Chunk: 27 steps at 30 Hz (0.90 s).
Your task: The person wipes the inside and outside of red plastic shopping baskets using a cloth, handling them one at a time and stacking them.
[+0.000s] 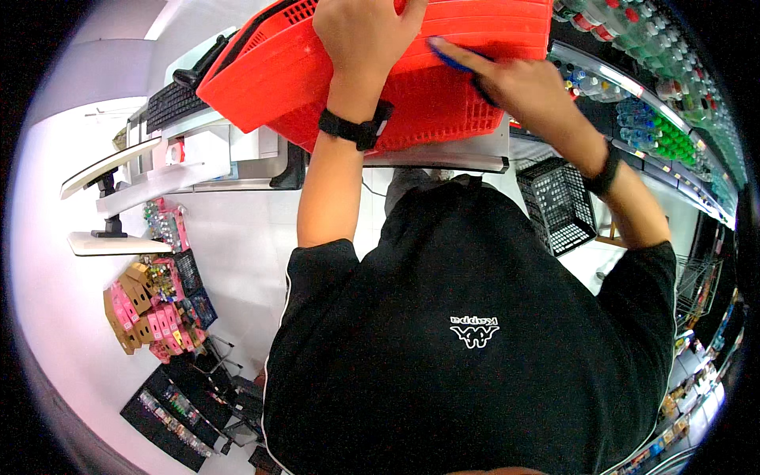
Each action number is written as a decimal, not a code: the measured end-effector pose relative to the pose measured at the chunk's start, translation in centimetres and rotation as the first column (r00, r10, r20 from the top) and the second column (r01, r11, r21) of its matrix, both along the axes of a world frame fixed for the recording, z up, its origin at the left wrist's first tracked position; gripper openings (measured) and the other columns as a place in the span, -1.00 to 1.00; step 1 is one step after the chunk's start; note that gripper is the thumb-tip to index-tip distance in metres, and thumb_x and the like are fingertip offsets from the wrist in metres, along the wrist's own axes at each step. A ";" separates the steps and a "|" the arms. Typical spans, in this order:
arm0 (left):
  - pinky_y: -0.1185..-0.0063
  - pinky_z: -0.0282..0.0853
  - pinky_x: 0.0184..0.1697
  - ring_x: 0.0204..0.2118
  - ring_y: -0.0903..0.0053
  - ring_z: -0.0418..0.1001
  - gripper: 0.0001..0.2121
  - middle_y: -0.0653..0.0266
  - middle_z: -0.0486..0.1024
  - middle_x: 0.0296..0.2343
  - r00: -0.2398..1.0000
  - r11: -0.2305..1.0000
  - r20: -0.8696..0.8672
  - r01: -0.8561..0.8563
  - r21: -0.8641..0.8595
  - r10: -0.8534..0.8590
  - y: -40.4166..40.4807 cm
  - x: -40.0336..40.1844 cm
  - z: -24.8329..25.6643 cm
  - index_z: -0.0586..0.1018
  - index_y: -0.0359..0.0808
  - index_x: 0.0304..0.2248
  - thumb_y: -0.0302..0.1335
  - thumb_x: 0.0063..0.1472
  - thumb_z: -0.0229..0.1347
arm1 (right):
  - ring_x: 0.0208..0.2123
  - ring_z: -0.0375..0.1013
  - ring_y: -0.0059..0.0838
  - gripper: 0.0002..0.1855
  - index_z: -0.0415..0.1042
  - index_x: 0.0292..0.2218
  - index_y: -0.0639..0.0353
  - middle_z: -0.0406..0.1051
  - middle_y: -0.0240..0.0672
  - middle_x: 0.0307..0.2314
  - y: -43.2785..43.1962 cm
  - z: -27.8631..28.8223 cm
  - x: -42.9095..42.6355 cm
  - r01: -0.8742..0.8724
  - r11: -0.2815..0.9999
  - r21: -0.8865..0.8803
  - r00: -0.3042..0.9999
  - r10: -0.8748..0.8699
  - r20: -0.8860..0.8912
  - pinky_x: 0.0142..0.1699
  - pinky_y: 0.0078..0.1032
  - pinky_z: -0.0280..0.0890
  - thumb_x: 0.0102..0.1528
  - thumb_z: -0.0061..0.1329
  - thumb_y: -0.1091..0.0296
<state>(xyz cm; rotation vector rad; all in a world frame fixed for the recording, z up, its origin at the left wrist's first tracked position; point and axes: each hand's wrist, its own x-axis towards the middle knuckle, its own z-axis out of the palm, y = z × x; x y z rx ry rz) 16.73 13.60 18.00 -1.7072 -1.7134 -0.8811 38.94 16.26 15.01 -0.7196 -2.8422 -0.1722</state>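
Note:
A red plastic shopping basket (439,107) lies tilted across a counter in front of me, its upper part cut off by the frame's top edge. My left hand (368,35) grips it from above, with the fingers curled out of sight. My right hand (522,83) is at the basket's smooth right-hand side, index finger stretched along the red surface. Under that finger is a thin dark blue object (454,58), blurred, with a black part by the palm; I cannot tell what it is.
A black keyboard (172,107) and a black handheld device (199,68) sit left of the basket. Two monitors (110,166) project at the left. A black plastic crate (555,205) is on the floor at right, near shelves of bottles (641,127). Boxed goods (154,314) stand farther left.

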 end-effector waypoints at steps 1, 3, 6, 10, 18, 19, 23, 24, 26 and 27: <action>0.32 0.35 -0.40 -0.54 0.20 0.48 -0.63 0.16 0.47 -0.65 1.000 1.000 0.013 0.013 -0.003 -0.013 0.2 0.0 0.1 0.47 -0.26 -0.62 -0.18 0.23 0.14 | -0.71 0.45 -0.29 -0.20 0.06 0.31 -0.63 0.37 -0.26 -0.74 -0.2 0.0 -0.9 0.001 1.000 -0.013 1.000 -0.001 -0.003 -0.61 -0.34 0.34 0.15 -0.05 0.35; 0.30 0.36 -0.41 -0.54 0.18 0.48 -0.63 0.14 0.46 -0.66 0.999 0.999 0.039 0.030 -0.013 -0.030 0.0 -0.3 0.1 0.47 -0.26 -0.61 -0.19 0.24 0.13 | -0.69 0.47 -0.27 -0.23 0.05 0.32 -0.63 0.37 -0.25 -0.74 -0.6 -0.5 -2.2 -0.007 0.999 -0.043 1.000 0.007 -0.010 -0.60 -0.32 0.35 0.18 -0.06 0.32; 0.27 0.38 -0.42 -0.50 0.14 0.50 -0.67 0.10 0.51 -0.60 0.994 0.984 0.081 0.087 -0.152 -0.076 -0.8 -1.1 0.8 0.54 -0.28 -0.54 -0.20 0.25 0.12 | -0.63 0.50 -0.17 -0.30 0.06 0.30 -0.65 0.41 -0.20 -0.70 -0.1 0.6 0.6 0.102 0.992 -0.069 0.994 -0.098 0.048 -0.54 -0.25 0.39 0.23 -0.12 0.26; 0.28 0.41 -0.42 -0.47 0.12 0.54 -0.71 0.07 0.55 -0.56 0.949 0.930 0.210 0.281 -0.237 -0.233 -2.2 -3.2 2.4 0.63 -0.24 -0.43 -0.17 0.26 0.10 | -0.57 0.53 -0.06 -0.31 0.01 0.31 -0.67 0.46 -0.12 -0.63 0.9 0.6 5.5 0.195 0.973 -0.125 0.980 -0.189 0.052 -0.49 -0.14 0.43 0.25 -0.12 0.21; 0.25 0.37 -0.49 -0.55 0.06 0.49 -0.66 0.03 0.49 -0.64 0.994 0.952 0.067 0.104 -0.288 -0.088 -3.3 -6.4 2.3 0.60 -0.23 -0.51 -0.16 0.29 0.07 | -0.52 0.54 -0.05 -0.32 -0.01 0.32 -0.64 0.51 -0.12 -0.55 0.9 -1.4 8.2 0.288 0.948 -0.136 0.957 -0.289 0.012 -0.48 -0.13 0.42 0.28 -0.14 0.20; 0.24 0.36 -0.50 -0.56 0.06 0.49 -0.65 0.03 0.49 -0.65 0.992 0.955 0.065 0.119 -0.272 -0.105 -3.2 -6.6 2.0 0.59 -0.24 -0.52 -0.17 0.29 0.06 | -0.53 0.54 -0.06 -0.32 -0.02 0.32 -0.64 0.51 -0.13 -0.56 0.6 -1.6 8.0 0.290 0.946 -0.143 0.956 -0.293 0.002 -0.49 -0.14 0.42 0.28 -0.14 0.20; 0.25 0.33 -0.51 -0.57 0.06 0.47 -0.64 0.04 0.46 -0.67 0.965 0.955 0.139 0.246 -0.168 -0.224 -3.6 -6.7 1.6 0.55 -0.25 -0.54 -0.17 0.31 0.04 | -0.54 0.53 -0.14 -0.30 0.00 0.32 -0.64 0.50 -0.19 -0.54 0.5 -1.0 5.4 0.250 0.967 -0.058 0.966 -0.245 0.083 -0.47 -0.21 0.41 0.27 -0.12 0.24; 0.26 0.33 -0.52 -0.58 0.07 0.47 -0.64 0.05 0.46 -0.67 0.964 0.953 0.150 0.246 -0.175 -0.222 -3.8 -6.6 1.7 0.54 -0.25 -0.54 -0.17 0.31 0.04 | -0.62 0.52 -0.13 -0.30 -0.03 0.32 -0.67 0.46 -0.18 -0.64 0.5 -0.8 4.1 0.142 0.988 -0.056 0.989 -0.143 -0.021 -0.57 -0.17 0.38 0.26 -0.14 0.21; 0.26 0.32 -0.52 -0.58 0.07 0.47 -0.63 0.06 0.45 -0.68 0.963 0.948 0.148 0.251 -0.195 -0.225 -3.6 -6.5 1.8 0.53 -0.25 -0.55 -0.16 0.31 0.04 | -0.64 0.50 -0.17 -0.26 -0.03 0.33 -0.64 0.44 -0.20 -0.67 -0.5 0.2 1.0 0.110 0.993 -0.048 0.993 -0.108 0.045 -0.58 -0.21 0.36 0.24 -0.11 0.24; 0.26 0.32 -0.53 -0.58 0.07 0.47 -0.62 0.06 0.45 -0.68 0.966 0.947 0.141 0.245 -0.210 -0.218 -3.7 -6.6 1.9 0.53 -0.24 -0.55 -0.15 0.31 0.03 | -0.65 0.49 -0.19 -0.25 -0.03 0.33 -0.62 0.43 -0.22 -0.68 -1.3 0.6 -0.8 0.091 0.995 -0.046 0.993 -0.087 0.082 -0.59 -0.22 0.35 0.23 -0.09 0.25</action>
